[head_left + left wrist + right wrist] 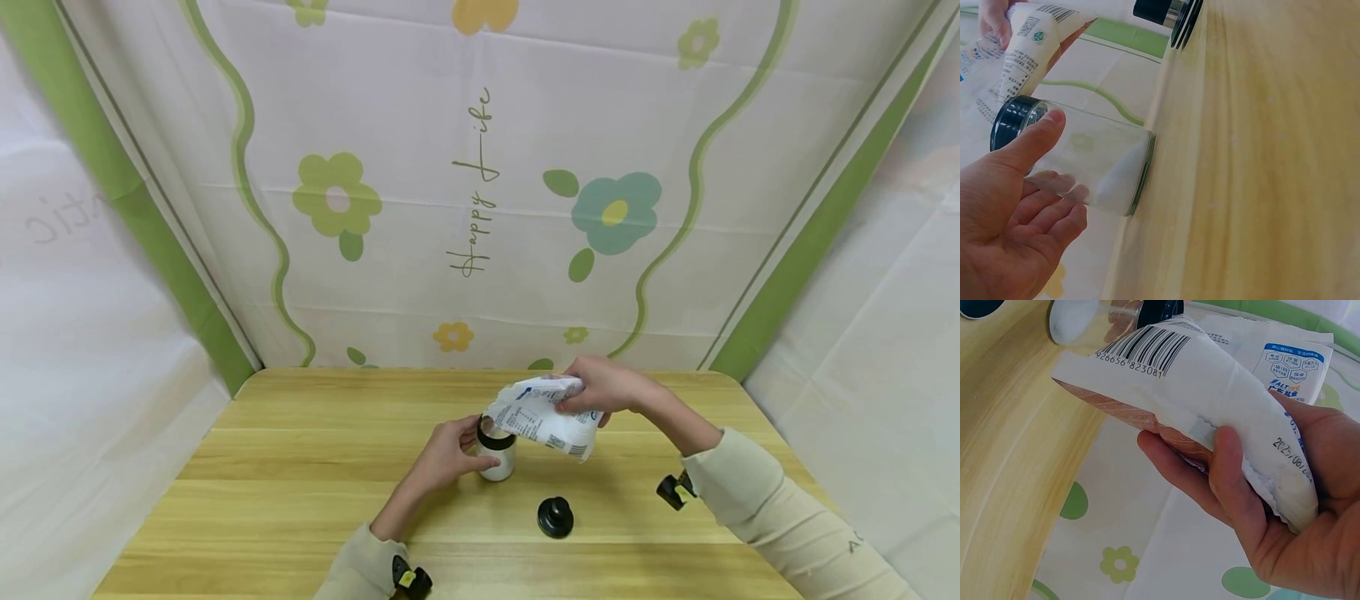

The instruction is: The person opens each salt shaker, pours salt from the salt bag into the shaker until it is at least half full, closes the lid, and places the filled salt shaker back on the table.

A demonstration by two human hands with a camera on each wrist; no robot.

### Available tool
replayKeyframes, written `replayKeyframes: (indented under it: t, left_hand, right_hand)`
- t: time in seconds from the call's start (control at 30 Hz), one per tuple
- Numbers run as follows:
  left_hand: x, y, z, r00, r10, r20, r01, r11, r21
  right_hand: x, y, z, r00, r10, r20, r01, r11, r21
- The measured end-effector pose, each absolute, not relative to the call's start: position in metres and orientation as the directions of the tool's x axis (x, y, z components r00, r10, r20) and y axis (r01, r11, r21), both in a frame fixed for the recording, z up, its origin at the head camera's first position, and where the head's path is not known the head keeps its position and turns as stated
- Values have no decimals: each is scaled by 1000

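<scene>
A clear glass jar point(497, 465) with a black collar stands upright on the wooden table. White grains point(1124, 178) lie at its bottom in the left wrist view. My left hand point(444, 457) holds the jar from the left side, thumb in front and fingers behind. In my right hand point(611, 387) is a white printed salt bag point(542, 421), gripped by its body and tilted with its torn end down at the jar's mouth. The right wrist view shows the bag's barcode side point(1210, 394) and fingers curled round it. Whether salt is flowing cannot be made out.
A round black lid with a knob point(555, 517) lies on the table point(315, 475), to the right of the jar and nearer to me. Behind the table hangs a flower-printed white curtain point(405, 275), with more white fabric at both sides.
</scene>
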State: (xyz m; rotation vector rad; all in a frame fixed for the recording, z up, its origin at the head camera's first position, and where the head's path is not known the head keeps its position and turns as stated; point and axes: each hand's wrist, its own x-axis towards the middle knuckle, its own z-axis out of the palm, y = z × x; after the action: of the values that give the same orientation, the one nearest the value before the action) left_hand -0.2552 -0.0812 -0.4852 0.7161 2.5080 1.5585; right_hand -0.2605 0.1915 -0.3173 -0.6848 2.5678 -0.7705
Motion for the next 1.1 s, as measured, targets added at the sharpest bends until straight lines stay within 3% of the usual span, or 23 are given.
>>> replayKeyframes:
  t: [1.1]
  left_hand:
    - [-256, -81, -486, -886, 440, 144, 318, 351, 881]
  right_hand:
    - [-262, 191, -316, -811, -550, -200, -355, 733, -580]
